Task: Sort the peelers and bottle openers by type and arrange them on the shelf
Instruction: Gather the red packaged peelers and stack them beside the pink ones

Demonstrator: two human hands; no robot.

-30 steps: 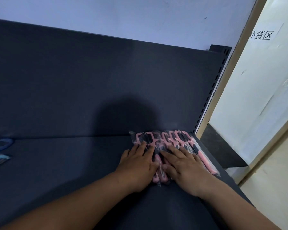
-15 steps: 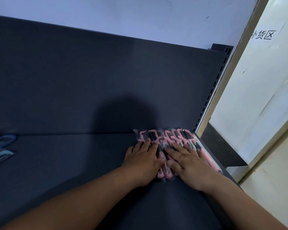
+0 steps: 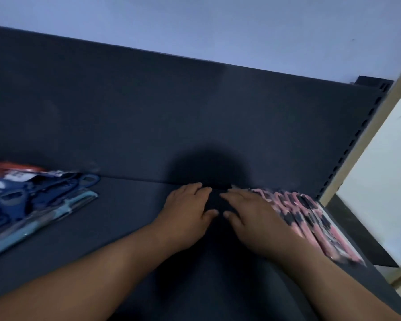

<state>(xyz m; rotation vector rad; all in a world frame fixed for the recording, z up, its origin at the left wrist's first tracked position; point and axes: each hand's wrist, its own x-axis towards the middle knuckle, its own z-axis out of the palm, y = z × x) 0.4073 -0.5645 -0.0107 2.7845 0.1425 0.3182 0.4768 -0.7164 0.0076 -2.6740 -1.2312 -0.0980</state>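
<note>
Both hands lie flat on the dark shelf (image 3: 125,232), close to its back edge. The left hand (image 3: 188,210) is spread wide with straight fingers and holds nothing. The right hand (image 3: 252,216) is just beside it, also wide and flat, holding nothing. Their fingertips nearly meet in the middle.

The pink peelers (image 3: 315,218) are in clear bags in a row at the right end of the shelf. They lie right against the outer side of the right hand. The picture is blurry there, so I cannot tell if the hand rests on the first bag or only touches it.

Far off at the left end sits a pile of blue tools in bags (image 3: 39,193), with a light blue one (image 3: 44,220) at the front and something red (image 3: 14,169) behind. They are well apart from both hands.

A tall dark back board (image 3: 148,107) stands behind the shelf, with a round shadow on it above the hands. A post with little slots (image 3: 357,147) stands at the right corner, right behind the pink peelers. Above is a pale wall (image 3: 195,24).
</note>
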